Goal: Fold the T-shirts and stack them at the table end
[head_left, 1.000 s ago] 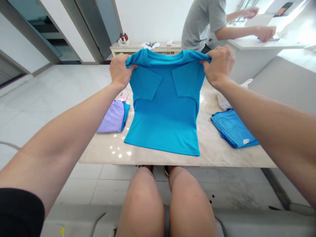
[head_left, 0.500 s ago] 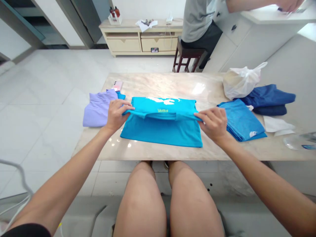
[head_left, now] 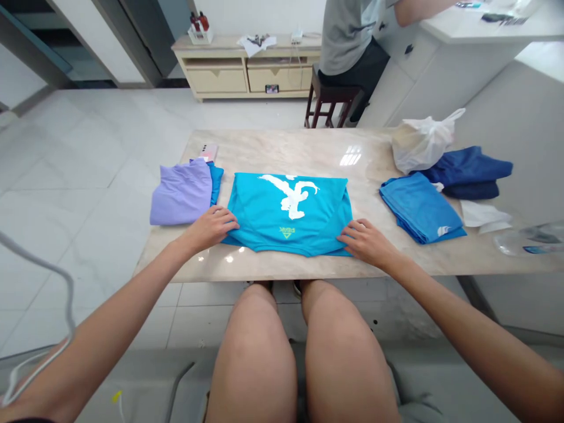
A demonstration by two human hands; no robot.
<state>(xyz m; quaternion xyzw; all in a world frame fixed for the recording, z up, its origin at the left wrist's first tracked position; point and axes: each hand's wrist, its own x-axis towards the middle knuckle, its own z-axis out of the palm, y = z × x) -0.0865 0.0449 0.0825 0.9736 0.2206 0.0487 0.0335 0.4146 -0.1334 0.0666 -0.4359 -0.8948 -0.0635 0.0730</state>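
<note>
A bright blue T-shirt [head_left: 253,217] lies folded into a wide rectangle on the marble-patterned table. A white figure print and small yellow lettering show on its upper face. At the shirt's left edge, my left hand [head_left: 214,227] rests its outstretched fingers on the cloth. My right hand [head_left: 366,241] lies the same way on the lower right corner, fingers extended and slightly apart. Neither hand is pinching the fabric. Close beyond my left hand sits a folded lavender garment [head_left: 180,194], with a blue cloth [head_left: 215,179] partly under it.
On the table's right are a folded blue garment [head_left: 423,205], a dark blue garment [head_left: 471,170], a white plastic bag [head_left: 420,144], white paper [head_left: 484,216] and a clear bottle [head_left: 515,239]. A phone [head_left: 208,153] lies at back left. Another person [head_left: 350,44] sits on a stool beyond.
Both hands have come down and toward me, laying the lifted shirt edge over the lower part. The white print now shows fully. The fingers have loosened from their pinch.
</note>
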